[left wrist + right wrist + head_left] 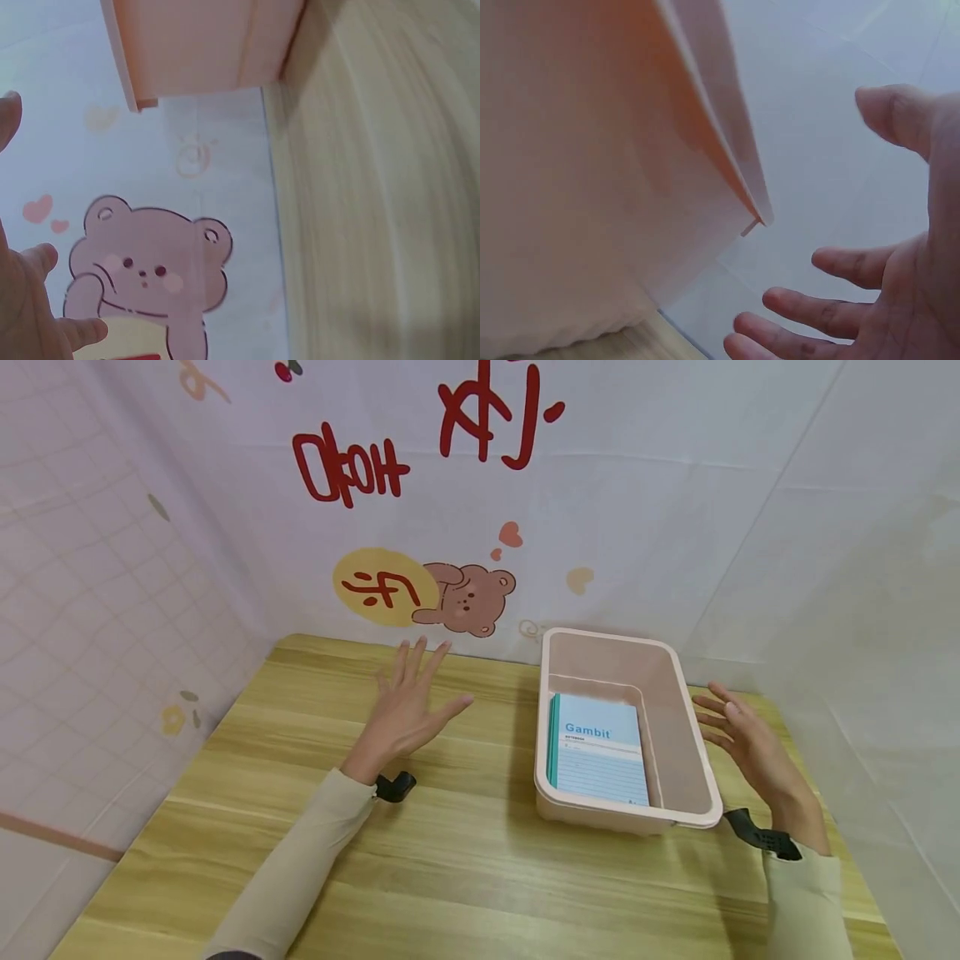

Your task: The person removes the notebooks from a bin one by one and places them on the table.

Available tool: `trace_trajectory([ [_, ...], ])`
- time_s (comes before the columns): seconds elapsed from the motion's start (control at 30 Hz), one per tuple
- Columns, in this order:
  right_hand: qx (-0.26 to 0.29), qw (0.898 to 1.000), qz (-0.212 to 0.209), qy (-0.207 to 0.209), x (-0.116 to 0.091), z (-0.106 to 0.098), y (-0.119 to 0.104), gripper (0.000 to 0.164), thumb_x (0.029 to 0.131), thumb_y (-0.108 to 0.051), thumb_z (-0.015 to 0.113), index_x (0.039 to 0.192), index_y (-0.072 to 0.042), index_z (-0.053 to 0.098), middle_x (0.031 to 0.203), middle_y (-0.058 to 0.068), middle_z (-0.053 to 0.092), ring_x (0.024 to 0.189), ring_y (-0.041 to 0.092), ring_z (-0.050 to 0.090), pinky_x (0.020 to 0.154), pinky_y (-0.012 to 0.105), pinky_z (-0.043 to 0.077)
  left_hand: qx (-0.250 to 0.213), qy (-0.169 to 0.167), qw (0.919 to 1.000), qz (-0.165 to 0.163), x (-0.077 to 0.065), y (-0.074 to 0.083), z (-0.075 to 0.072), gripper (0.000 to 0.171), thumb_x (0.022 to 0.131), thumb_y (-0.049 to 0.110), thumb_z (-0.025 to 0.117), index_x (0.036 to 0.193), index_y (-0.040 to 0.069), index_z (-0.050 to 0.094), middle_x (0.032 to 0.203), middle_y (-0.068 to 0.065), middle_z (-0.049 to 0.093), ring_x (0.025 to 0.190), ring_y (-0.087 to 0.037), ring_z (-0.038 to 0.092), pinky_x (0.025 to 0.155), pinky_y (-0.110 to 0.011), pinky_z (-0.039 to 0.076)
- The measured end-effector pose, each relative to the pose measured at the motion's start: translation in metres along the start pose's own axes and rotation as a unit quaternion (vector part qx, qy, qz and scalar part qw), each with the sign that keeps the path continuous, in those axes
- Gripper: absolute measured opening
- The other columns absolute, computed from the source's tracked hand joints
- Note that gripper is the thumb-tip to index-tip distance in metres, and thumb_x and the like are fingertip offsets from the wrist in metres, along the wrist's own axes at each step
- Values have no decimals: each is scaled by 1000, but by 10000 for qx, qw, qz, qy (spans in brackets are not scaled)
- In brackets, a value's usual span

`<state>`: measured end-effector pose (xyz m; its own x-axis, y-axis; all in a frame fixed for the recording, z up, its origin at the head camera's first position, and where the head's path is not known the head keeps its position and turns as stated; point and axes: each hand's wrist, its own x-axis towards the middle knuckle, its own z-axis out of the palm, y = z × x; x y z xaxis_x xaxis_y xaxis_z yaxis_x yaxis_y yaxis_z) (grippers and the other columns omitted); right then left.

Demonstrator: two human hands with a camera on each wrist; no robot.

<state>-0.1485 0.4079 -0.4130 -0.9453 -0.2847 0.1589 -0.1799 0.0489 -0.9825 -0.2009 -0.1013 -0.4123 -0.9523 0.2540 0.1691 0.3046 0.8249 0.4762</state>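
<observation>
My left hand point(405, 714) hovers over the wooden table, left of a pale pink plastic bin point(600, 820), its fingers spread and nothing in its grasp. On the other side, my right hand point(750, 743) is beside the bin's right wall, fingers loosely extended and holding nothing. Inside the bin lies a small stack of light blue notebooks point(600, 760), the top one marked "Gambit". The right wrist view has the bin's outer wall point(592, 187) a little way from the right fingertips. In the left wrist view, the bin's side point(202, 45) appears at the top, apart from the left fingers.
The wooden table point(450, 877) ends at a white backdrop point(637, 527) printed with a pink bear point(472, 602) and red characters. More white sheeting point(885, 652) closes off the right, and a gridded sheet point(90, 610) the left.
</observation>
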Motion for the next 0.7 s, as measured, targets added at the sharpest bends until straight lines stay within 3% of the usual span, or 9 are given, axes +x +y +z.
trace_trajectory([
  [0.17,380,9991,178,-110,2,1,1,47,112,-11,29,159,-12,31,138,-8,59,118,4,62,96,17,49,-57,51,9998,166,12,13,-2,88,92,83,38,163,44,3,175,-2,-3,161,-32,-9,119,-76,3],
  [0.4,651,9969,407,-151,2,3,4,49,109,-2,40,158,4,32,140,-6,61,117,4,65,92,20,54,-33,66,9991,421,33,41,-5,86,94,77,46,163,47,2,174,-2,2,162,-32,-6,118,-77,4],
  [0.53,874,9946,558,-30,5,5,4,42,107,2,44,149,-1,46,134,-4,64,112,7,68,87,22,57,22,67,9985,541,44,58,-6,87,93,79,44,163,44,5,173,-7,9,161,-32,-3,119,-75,4],
  [0.7,1334,9893,593,2,9,7,5,36,106,5,45,138,-6,55,126,1,69,107,10,70,84,24,59,143,-140,9983,548,54,78,-5,88,93,80,41,164,44,3,174,-7,4,161,-32,-6,121,-73,2],
])
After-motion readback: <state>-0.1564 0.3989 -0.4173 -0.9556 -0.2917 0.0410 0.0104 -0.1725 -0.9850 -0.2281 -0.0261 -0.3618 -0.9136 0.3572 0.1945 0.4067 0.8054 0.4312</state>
